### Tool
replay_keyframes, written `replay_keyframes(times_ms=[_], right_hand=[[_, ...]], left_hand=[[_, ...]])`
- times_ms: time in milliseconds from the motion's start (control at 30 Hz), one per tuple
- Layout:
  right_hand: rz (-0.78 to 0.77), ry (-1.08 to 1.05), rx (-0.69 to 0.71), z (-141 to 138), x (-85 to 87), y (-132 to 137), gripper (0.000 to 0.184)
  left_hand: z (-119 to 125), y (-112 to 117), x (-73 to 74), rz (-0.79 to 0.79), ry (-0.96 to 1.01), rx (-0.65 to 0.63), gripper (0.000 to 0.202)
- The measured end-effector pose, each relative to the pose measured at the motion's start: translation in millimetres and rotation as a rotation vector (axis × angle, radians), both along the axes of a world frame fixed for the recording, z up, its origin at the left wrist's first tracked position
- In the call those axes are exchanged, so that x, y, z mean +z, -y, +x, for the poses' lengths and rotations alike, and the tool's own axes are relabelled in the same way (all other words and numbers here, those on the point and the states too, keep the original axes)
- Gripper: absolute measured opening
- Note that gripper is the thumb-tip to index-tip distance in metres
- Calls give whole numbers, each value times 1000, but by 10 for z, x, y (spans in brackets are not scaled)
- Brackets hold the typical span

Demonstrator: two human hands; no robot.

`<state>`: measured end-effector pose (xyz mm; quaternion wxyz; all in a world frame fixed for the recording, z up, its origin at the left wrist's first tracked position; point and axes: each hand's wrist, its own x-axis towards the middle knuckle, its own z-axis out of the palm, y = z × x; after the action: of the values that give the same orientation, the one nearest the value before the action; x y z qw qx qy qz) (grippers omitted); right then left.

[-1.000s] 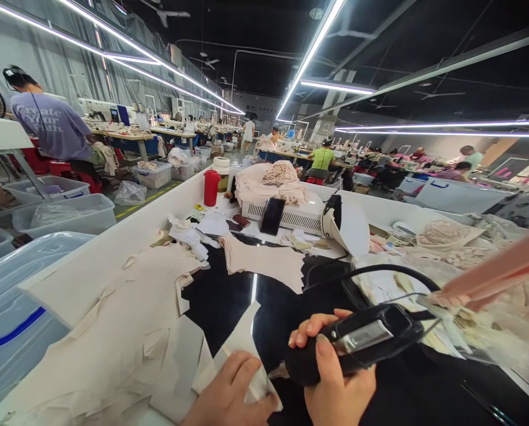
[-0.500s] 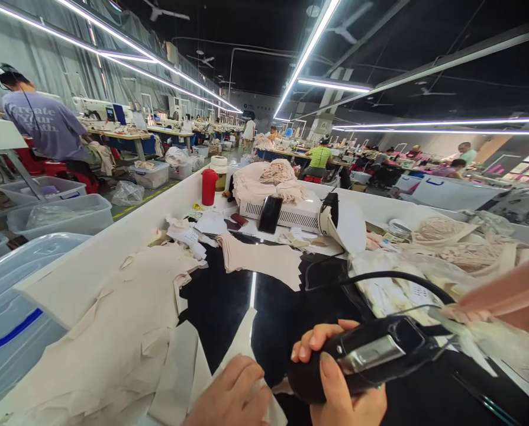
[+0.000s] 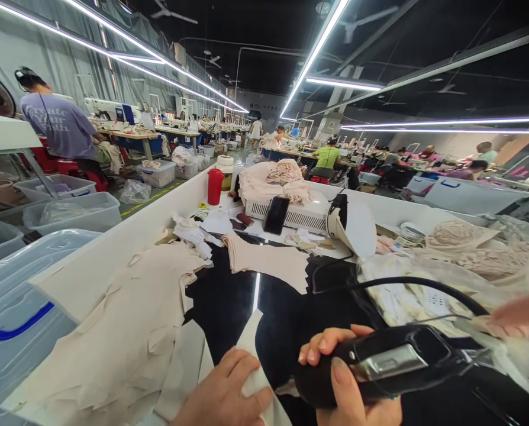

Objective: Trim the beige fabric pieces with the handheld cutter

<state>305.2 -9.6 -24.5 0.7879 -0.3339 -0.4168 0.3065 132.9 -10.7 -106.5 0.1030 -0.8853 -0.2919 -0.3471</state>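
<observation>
My right hand [image 3: 353,378] is wrapped round a black corded handheld tool [image 3: 393,361] with a shiny metal plate on its side. The tool lies almost level, its narrow tip pointing left toward my other hand. My left hand [image 3: 229,387] has its fingers curled on a pale cut fabric piece [image 3: 249,334] on the black tabletop [image 3: 229,302]. One narrow end of that piece sticks out past my fingers. Left of it lies a folded pale piece [image 3: 180,373], beside a large heap of beige cut fabric [image 3: 126,319]. Farther back is a stack of beige pieces [image 3: 268,260].
A white box-shaped unit [image 3: 309,216] carries beige fabric, with a phone [image 3: 276,215] leaning on it. A red cup [image 3: 215,186], a white visor [image 3: 357,228] and a plastic bag [image 3: 397,290] surround the work area. The tool's black cable [image 3: 419,284] arches rightward. People sit at sewing machines beyond.
The view has shifted slightly, so most things sit farther right. Both hands keep their holds; the tool appears a little farther right of my left hand. The peach material at right has moved and is blurred.
</observation>
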Motion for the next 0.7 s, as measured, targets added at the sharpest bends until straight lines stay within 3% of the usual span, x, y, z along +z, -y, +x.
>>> replay_keyframes(times_ms=[200,700], right_hand=[[11,10,26,-56,1,-104,31],[-7,9,25,-138,-1,-203,32]], left_hand=[[15,-2,42,-17,30,-5,20],[56,-41,-10,-17,97,-21,10]])
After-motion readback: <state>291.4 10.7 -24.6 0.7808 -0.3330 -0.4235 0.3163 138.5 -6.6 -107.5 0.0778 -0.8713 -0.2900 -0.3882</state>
